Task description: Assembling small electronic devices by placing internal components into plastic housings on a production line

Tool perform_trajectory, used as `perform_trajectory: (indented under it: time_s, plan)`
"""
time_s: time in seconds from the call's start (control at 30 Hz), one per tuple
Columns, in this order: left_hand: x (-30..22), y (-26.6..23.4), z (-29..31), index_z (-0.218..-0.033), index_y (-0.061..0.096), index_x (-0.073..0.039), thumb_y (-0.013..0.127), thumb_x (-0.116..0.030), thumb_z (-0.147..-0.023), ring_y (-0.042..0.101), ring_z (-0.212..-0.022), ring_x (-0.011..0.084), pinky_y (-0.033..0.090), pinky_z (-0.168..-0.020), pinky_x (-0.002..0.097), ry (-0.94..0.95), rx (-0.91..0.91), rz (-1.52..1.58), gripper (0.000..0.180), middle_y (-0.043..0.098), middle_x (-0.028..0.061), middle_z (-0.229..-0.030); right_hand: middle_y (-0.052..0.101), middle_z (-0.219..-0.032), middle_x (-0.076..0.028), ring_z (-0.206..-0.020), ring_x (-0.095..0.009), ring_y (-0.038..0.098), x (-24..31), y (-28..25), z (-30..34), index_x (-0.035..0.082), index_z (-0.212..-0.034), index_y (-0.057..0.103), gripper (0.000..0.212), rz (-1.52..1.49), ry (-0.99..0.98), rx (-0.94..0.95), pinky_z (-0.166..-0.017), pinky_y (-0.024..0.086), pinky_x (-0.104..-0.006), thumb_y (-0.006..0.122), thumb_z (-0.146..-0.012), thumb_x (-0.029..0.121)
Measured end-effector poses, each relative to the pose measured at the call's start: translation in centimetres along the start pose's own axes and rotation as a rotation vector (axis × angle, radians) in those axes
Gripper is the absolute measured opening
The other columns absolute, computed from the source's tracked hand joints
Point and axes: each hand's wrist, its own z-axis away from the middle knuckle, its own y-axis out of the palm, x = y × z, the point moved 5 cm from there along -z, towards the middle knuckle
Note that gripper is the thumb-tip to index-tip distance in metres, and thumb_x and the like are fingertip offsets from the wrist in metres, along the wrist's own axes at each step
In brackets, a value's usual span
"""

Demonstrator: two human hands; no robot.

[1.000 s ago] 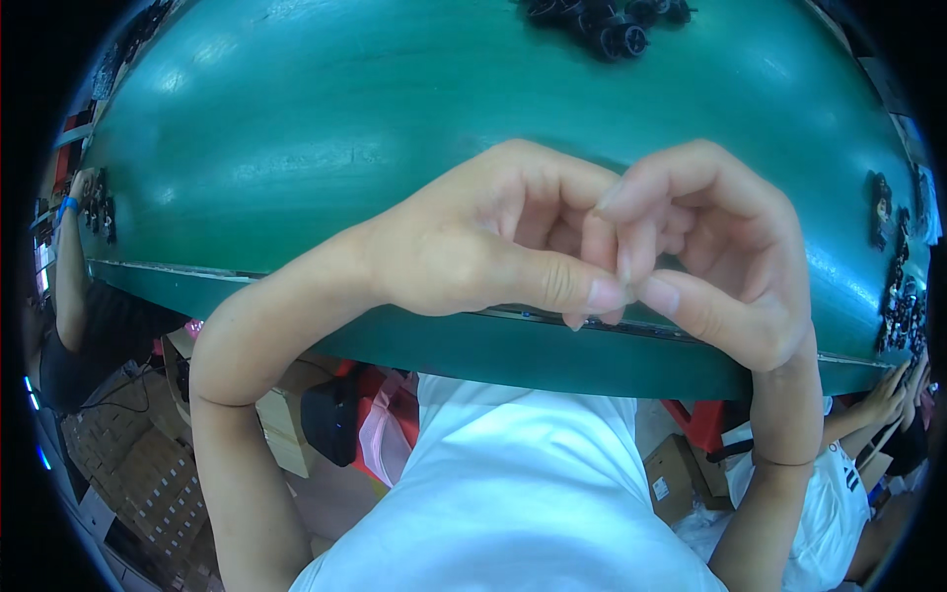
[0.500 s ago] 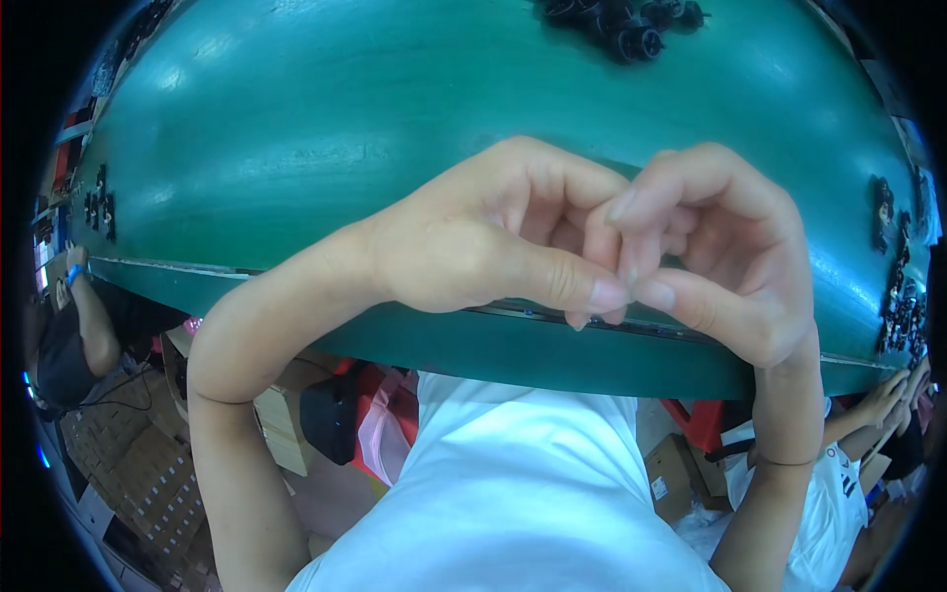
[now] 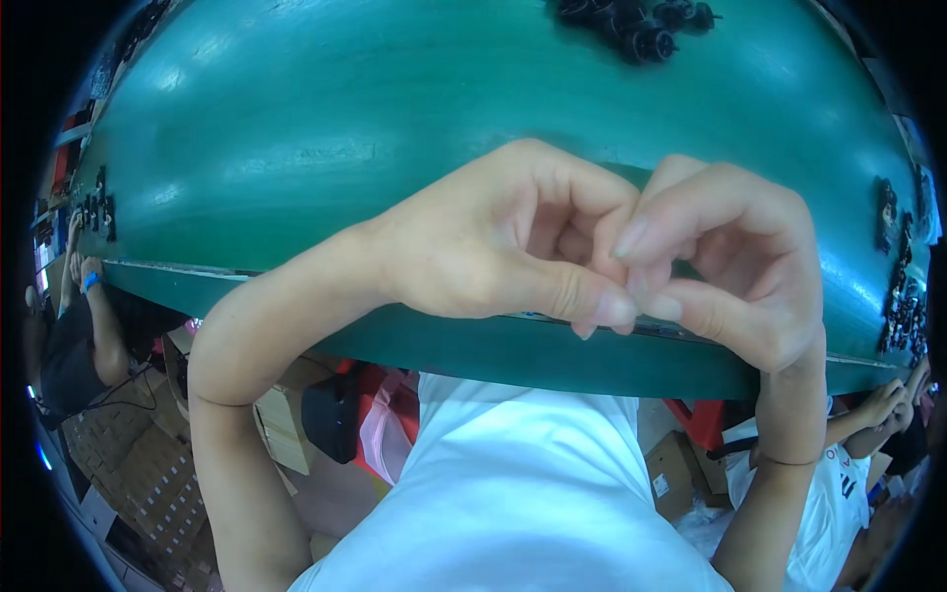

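Over the near edge of a green table (image 3: 326,109), both my hands meet, fingertips against fingertips. My left hand (image 3: 513,237) is closed, its thumb pressed toward the bent fingers. My right hand (image 3: 745,252) is curled too, with thumb and fingers drawn into a pinch beside the left fingertips. Whatever sits between the fingertips, if anything, is too small or too covered to make out. Farther off on the table lies a cluster of black round parts (image 3: 636,30), apart from both hands.
More small dark parts lie at the table's left end (image 3: 101,207) and in a pile at the right (image 3: 903,296). Co-workers' arms show at the left (image 3: 99,306) and right (image 3: 873,414). Cardboard boxes (image 3: 286,424) and a red stool (image 3: 700,419) stand below the table.
Both hands have shifted slightly to the right and down, still touching at the fingertips. The right fingers have moved a little. The co-workers' hands at both sides have moved too.
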Motion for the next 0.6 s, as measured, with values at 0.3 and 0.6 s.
perform_trajectory:
  time_s: [0.3, 0.6]
  plan:
    - [-0.7, 0.0, 0.3, -0.084, 0.063, -0.003, 0.084, -0.020, -0.085, 0.064, -0.082, 0.0147, 0.050, -0.068, 0.0289, -0.006, -0.066, 0.010, 0.028, 0.068, 0.0092, -0.092, 0.064, -0.094, -0.012, -0.095, -0.018, 0.067, 0.0, 0.0, -0.1, -0.006, -0.122, 0.059, 0.067, -0.129, 0.027, -0.037, -0.080, 0.055, -0.0317, 0.095, -0.067, 0.011]
    - [-5.5, -0.9, 2.2, -0.105, 0.058, 0.004, 0.064, 0.002, -0.090, 0.062, -0.085, 0.0201, 0.051, -0.078, 0.0319, 0.625, -0.356, -0.891, 0.017, 0.065, 0.0133, -0.097, 0.066, -0.077, -0.008, -0.106, -0.046, 0.070, 2.8, 2.4, 0.3, 0.004, -0.080, 0.070, 0.014, 0.947, -0.433, 0.023, -0.088, 0.058, -0.0522, 0.076, -0.080, 0.017]
